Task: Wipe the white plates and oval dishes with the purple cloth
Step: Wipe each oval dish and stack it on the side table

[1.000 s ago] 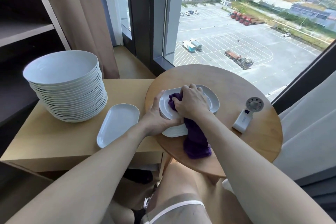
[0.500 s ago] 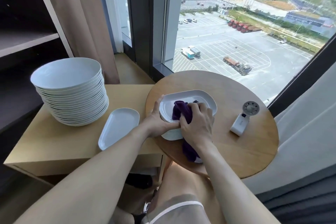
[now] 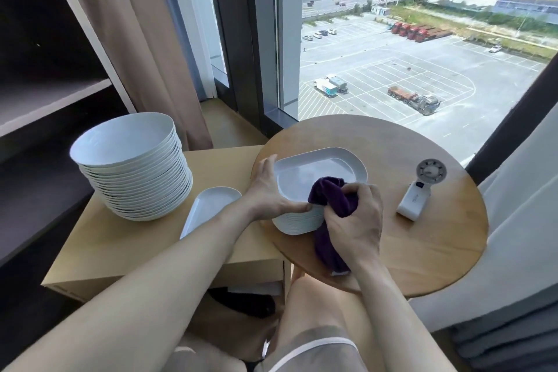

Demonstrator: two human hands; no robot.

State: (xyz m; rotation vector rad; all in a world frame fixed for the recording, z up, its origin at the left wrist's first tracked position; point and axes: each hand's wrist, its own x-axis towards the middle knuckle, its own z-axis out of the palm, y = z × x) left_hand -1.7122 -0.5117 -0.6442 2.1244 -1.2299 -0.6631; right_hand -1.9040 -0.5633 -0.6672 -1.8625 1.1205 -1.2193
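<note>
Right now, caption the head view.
Right hand wipes top oval dish with purple cloth; left hand steadies the dish stack.

Sitting on round wooden table (image 3: 422, 251): oval dish stack (image 3: 299, 222), handheld fan (image 3: 415, 199). Resting on square table (image 3: 120, 238) beside it: plate stack (image 3: 136, 172), single oval dish (image 3: 211, 205).
</note>
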